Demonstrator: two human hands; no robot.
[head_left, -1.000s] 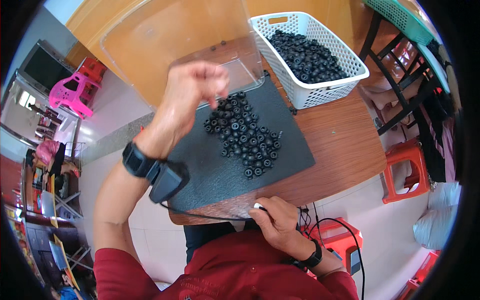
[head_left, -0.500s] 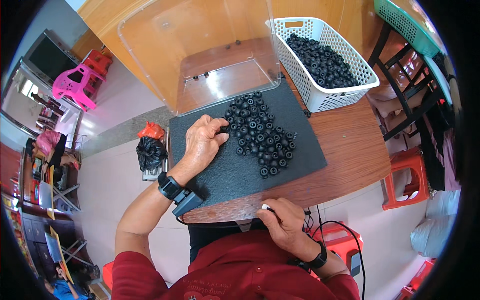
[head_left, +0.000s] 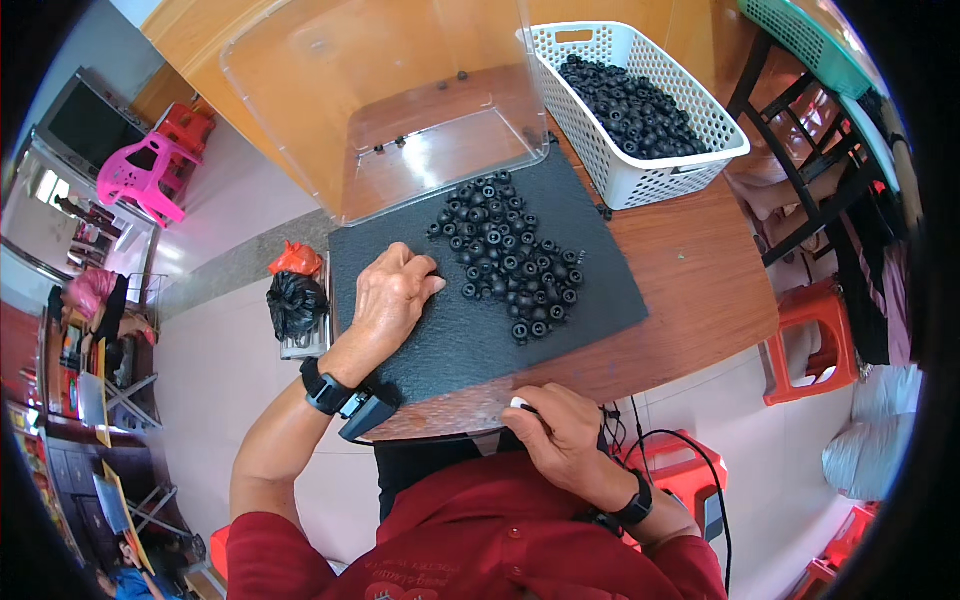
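Note:
Several small black round pieces (head_left: 510, 255), each with a hole in its face, lie heaped on a dark textured mat (head_left: 600, 290). Just left of that heap, my left hand (head_left: 390, 295) rests low over the mat with its fingers curled together. Whatever it may pinch is hidden behind the fingers. At the table's front edge, close to my body, my right hand (head_left: 560, 435) is closed around a small object with a white end (head_left: 519, 403) and a dark part. Its full shape is covered by my fingers.
A clear plastic bin (head_left: 390, 200) stands tipped behind the mat, with a few black pieces in it. To its right, a white perforated basket (head_left: 640, 190) holds many more. Red stools (head_left: 815, 340), a black bag (head_left: 296, 305) and cables (head_left: 690, 440) surround the wooden table (head_left: 700, 300).
My left hand has drawn back slightly left and down, off the heap's left edge, where it was touching a black piece. My right hand stays closed near the table edge.

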